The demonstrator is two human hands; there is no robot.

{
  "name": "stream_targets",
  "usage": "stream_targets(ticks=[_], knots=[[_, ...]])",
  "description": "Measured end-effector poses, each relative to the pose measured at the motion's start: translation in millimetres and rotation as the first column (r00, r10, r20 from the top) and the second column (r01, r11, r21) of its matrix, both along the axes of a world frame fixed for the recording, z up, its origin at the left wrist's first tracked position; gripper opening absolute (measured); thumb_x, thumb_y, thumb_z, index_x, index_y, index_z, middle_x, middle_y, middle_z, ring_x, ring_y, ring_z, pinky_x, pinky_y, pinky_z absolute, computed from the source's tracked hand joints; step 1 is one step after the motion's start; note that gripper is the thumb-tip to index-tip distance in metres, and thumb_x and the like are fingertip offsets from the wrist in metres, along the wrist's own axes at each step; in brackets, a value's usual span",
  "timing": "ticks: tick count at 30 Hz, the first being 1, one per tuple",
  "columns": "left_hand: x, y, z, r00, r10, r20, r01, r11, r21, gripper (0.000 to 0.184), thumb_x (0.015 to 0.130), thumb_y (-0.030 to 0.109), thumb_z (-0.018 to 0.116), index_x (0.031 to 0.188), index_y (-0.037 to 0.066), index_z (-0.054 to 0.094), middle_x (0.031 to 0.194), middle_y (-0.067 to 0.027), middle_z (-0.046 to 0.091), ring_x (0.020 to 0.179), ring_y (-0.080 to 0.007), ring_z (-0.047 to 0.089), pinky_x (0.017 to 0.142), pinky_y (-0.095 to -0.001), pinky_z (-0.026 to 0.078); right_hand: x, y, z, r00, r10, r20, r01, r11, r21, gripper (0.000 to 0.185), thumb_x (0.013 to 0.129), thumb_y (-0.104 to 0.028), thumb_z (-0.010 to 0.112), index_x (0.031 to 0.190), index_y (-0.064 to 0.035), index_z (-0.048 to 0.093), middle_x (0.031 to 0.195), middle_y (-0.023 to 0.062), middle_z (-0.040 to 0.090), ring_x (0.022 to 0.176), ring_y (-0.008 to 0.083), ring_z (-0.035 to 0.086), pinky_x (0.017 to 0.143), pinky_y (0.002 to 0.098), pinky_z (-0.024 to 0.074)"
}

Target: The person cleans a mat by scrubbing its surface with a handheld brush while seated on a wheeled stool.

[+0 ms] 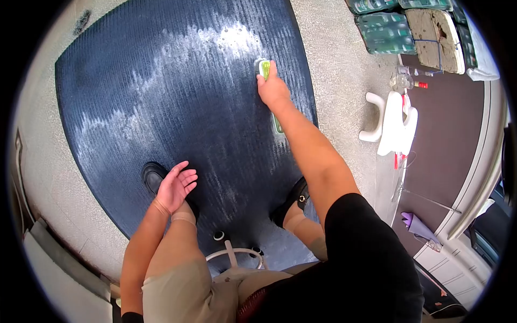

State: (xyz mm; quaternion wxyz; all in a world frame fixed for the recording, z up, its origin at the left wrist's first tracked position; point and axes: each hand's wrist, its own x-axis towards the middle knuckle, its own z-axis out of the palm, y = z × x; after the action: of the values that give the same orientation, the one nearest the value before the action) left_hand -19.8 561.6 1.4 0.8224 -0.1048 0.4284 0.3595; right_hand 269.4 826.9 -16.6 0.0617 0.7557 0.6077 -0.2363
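Observation:
A wide, dark blue ribbed mat (pixel 226 140) lies on the floor, wet, with whitish foam streaks across its upper part. Near the mat's right edge, my right hand (pixel 273 90) is closed around a green and white scrub brush (pixel 264 68) resting on the mat. Another green and white piece (pixel 278 125) shows beside my forearm; whether it belongs to the same brush I cannot tell. My left hand (pixel 175 188) hangs in the air by my left knee, fingers apart, with nothing in it. Under it is my black left shoe (pixel 153 176).
Both my feet are on the mat, the right in a black shoe (pixel 293 202). A white-framed stool (pixel 231 253) with casters is beneath me. To the right are a white plastic stand (pixel 398 124), a clear bottle (pixel 406 82), packs of green bottles (pixel 385 33) and a purple item (pixel 417 226).

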Motion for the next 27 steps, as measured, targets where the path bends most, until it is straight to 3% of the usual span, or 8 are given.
stream_targets(ticks=[4,7,11,14,20,23,25,27], knots=[[-1,0,-5,1.0,-0.006,0.008,0.006,1.0,-0.008,0.039,0.096,0.034,0.047,0.127,0.011,0.048,0.109,-0.0075,0.062,0.099,-0.0193,0.06,0.087,-0.0345,0.049,4,-15,7,1.0,0.002,-0.025,-0.003,1.0,-0.015,0.068,0.092,-0.039,0.049,0.146,-0.0138,0.017,0.102,0.0255,0.064,0.095,0.041,0.062,0.084,0.0476,0.0467],[0,1,-5,1.0,-0.011,0.003,0.011,1.0,-0.012,0.039,0.096,0.034,0.047,0.127,0.011,0.048,0.109,-0.0075,0.062,0.098,-0.0194,0.06,0.086,-0.0346,0.049,26,-120,14,0.995,0.065,-0.075,-0.071,0.994,-0.088,0.07,0.091,-0.034,0.053,0.146,-0.015,0.015,0.093,0.0249,0.065,0.082,0.0425,0.063,0.073,0.0498,0.0488],[-1,3,-4,1.0,-0.025,0.014,0.025,1.0,0.008,0.04,0.095,0.036,0.048,0.127,0.012,0.048,0.109,-0.0073,0.062,0.1,-0.0195,0.06,0.088,-0.0348,0.049,83,-273,15,0.987,0.071,-0.147,-0.088,0.99,-0.113,0.072,0.09,-0.033,0.055,0.147,-0.0164,0.014,0.091,0.0236,0.065,0.08,0.0417,0.063,0.072,0.0498,0.0489],[-2,-1,-1,1.0,-0.019,0.009,0.019,1.0,0.0,0.04,0.096,0.035,0.047,0.128,0.01,0.048,0.109,-0.0075,0.062,0.1,-0.0192,0.059,0.088,-0.0344,0.047,93,-283,15,1.0,-0.011,-0.022,0.007,0.984,-0.176,0.072,0.09,-0.034,0.054,0.148,-0.0163,0.015,0.086,0.0212,0.065,0.077,0.0399,0.064,0.071,0.0494,0.0492],[1,-1,-4,0.998,-0.036,-0.047,0.038,0.998,0.041,0.041,0.095,0.037,0.047,0.127,0.011,0.048,0.11,-0.0064,0.062,0.101,-0.0182,0.059,0.089,-0.0338,0.048,52,-90,0,0.999,-0.051,0.01,0.051,0.999,0.011,0.066,0.092,-0.038,0.049,0.146,-0.0185,0.017,0.094,0.0256,0.065,0.087,0.0468,0.061,0.078,0.0503,0.0474],[3,4,-6,0.996,-0.05,-0.07,0.053,0.998,0.043,0.044,0.094,0.038,0.05,0.128,0.011,0.047,0.112,-0.0073,0.061,0.101,-0.0191,0.059,0.089,-0.0346,0.047,72,-151,-6,0.997,-0.069,-0.035,0.069,0.998,0.004,0.066,0.092,-0.038,0.049,0.146,-0.0185,0.016,0.095,0.0262,0.065,0.088,0.0466,0.061,0.078,0.0499,0.0474],[4,4,-5,0.995,-0.056,-0.08,0.058,0.998,0.021,0.045,0.093,0.039,0.05,0.128,0.011,0.047,0.113,-0.0078,0.06,0.102,-0.0196,0.058,0.089,-0.0351,0.047,72,-183,13,0.996,-0.088,-0.014,0.085,0.99,-0.113,0.07,0.092,-0.034,0.05,0.147,-0.0155,0.011,0.097,0.0256,0.065,0.086,0.0439,0.062,0.077,0.0486,0.0481],[4,5,-2,0.998,-0.057,-0.041,0.056,0.998,-0.019,0.046,0.093,0.04,0.049,0.129,0.011,0.046,0.114,-0.009,0.059,0.103,-0.0206,0.057,0.089,-0.0365,0.046,96,-262,18,0.995,-0.061,-0.073,0.046,0.979,-0.196,0.073,0.091,-0.036,0.054,0.148,-0.0167,0.012,0.087,0.0225,0.066,0.078,0.039,0.064,0.07,0.0466,0.0501]])
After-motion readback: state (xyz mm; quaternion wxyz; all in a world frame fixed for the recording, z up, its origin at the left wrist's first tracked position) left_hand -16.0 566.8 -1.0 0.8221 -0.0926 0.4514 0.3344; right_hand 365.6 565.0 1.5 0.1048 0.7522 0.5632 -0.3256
